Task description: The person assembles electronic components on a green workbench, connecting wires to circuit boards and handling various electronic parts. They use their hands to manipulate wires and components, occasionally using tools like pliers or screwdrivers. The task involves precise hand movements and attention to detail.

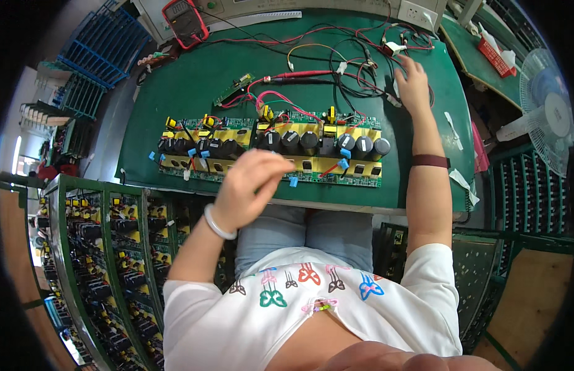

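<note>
While the left hand (253, 182) hangs over the near side of the long circuit board assembly (274, 141), its fingers are loosely curled; I cannot tell whether they pinch anything or touch the parts below. The right hand (412, 80) is stretched out beyond the assembly's far right corner, fingers partly extended beside a white connector (395, 47) and a tangle of dark leads (363, 73); whether it grips one of them I cannot tell.

Behind the assembly's middle lie a red probe (299, 73) and a black probe (307, 81), and a small green board (234, 90) rests just past its far edge, with pink wires (281, 97) running between the two. A multimeter (186, 23) stands well behind the assembly's left half.

Judging from this layout, the loops are the main hazard: a pull on one lead could drag others along, tugging the pink wires and shifting the small board. A probe tip swept onto the assembly could bridge contacts, and if its black capacitors (346, 143) hold charge, that or a stray left fingertip could bring a short or a shock. The lowered left wrist could also snag the blue connectors (294, 182) at the near edge.
</note>
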`<action>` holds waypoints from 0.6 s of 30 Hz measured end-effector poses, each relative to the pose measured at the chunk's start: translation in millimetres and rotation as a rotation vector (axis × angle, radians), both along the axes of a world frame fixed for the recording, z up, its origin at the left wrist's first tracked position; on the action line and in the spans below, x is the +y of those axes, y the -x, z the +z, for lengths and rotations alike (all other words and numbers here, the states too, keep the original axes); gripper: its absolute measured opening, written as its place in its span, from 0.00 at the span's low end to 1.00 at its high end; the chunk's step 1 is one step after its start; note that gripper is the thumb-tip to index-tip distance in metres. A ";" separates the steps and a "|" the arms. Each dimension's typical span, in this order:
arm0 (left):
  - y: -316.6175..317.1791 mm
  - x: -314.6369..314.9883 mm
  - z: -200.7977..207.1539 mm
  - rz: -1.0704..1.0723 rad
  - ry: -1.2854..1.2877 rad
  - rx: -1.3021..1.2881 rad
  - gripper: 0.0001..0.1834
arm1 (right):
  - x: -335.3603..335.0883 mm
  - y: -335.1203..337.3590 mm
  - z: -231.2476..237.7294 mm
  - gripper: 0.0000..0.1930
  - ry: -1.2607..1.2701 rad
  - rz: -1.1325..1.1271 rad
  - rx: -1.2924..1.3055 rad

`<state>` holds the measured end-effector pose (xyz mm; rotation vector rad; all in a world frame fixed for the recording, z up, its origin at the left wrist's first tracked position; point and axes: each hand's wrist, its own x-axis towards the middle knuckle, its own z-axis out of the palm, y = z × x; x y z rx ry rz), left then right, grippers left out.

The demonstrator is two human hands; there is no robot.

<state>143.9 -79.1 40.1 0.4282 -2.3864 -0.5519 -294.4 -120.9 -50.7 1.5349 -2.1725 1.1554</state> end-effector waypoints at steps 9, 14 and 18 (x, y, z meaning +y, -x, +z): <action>-14.9 68.5 -80.8 0.166 -0.370 0.221 0.14 | -34.6 16.5 8.4 0.23 -0.268 -0.173 -0.022; -23.0 54.5 -85.7 0.067 -0.375 0.162 0.15 | -69.5 28.2 33.9 0.24 -0.476 -0.107 0.091; -23.4 46.0 -84.0 0.027 -0.497 0.172 0.13 | -83.1 37.9 24.2 0.23 -0.488 -0.036 0.128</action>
